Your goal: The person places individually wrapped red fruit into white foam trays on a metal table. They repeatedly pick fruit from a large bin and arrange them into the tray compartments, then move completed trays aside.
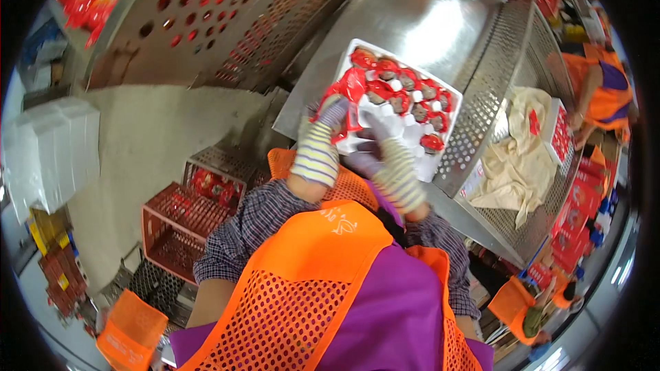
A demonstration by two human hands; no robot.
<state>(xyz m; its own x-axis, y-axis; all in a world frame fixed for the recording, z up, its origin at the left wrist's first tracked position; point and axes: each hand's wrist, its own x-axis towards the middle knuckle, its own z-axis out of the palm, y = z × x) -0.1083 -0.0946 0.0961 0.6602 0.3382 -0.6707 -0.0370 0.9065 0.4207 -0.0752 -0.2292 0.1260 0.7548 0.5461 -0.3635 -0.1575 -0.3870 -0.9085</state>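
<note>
A white moulded tray (407, 126) lies on the steel worktable (361, 15) before me, its cups partly filled with several brownish round items in red wrappers (433, 141). My left hand (327, 121), in a striped knit glove, is at the tray's near left corner, closed on a shiny red plastic wrapper (352, 84). Over the near edge of the tray is my right hand (379, 152), in a matching glove, blurred, with its fingers apart beside white cups that hold nothing. Whether its fingertips touch the tray cannot be told.
A perforated metal bin (206, 26) holding red-wrapped items stands at the upper left. Right of the tray, a perforated trough (464, 123) holds a beige cloth (515, 165) and a white box of red items (559, 131). Red crates (180, 216) stand lower left. Co-workers in orange vests are at right.
</note>
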